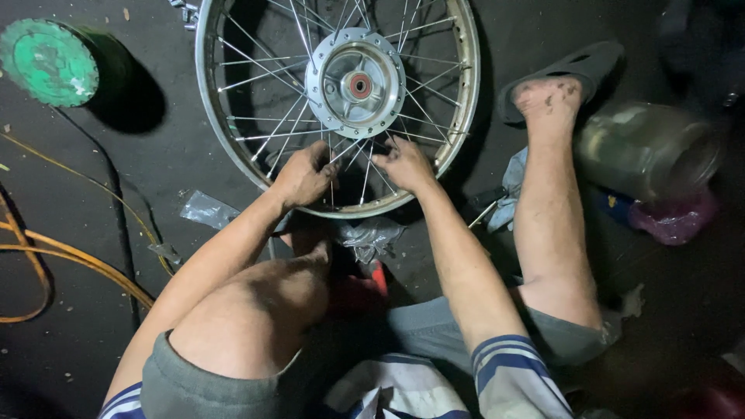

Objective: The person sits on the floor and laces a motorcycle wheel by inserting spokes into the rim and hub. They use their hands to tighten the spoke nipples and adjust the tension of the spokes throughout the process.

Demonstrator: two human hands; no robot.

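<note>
Nearest, just below both hands, crumpled clear plastic [371,237] lies on the dark floor [116,326]. The left hand [305,174] has its grip pinched together on spokes [341,167] at the near rim of the spoked wheel [233,116]; the right hand [403,164], just beside it, grips neighbouring spokes likewise. Beyond the hands sits the hub [355,84]. Far left of them stands a green can [54,62].

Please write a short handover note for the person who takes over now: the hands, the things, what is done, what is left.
Left hand: fingers pinching spokes near the rim.
Right hand: fingers on spokes beside it.
Wheel lies flat on the dark floor, hub in the middle.
Done: spokes appear laced from hub to rim.
Left: cannot tell how many spokes still need attention.
</note>
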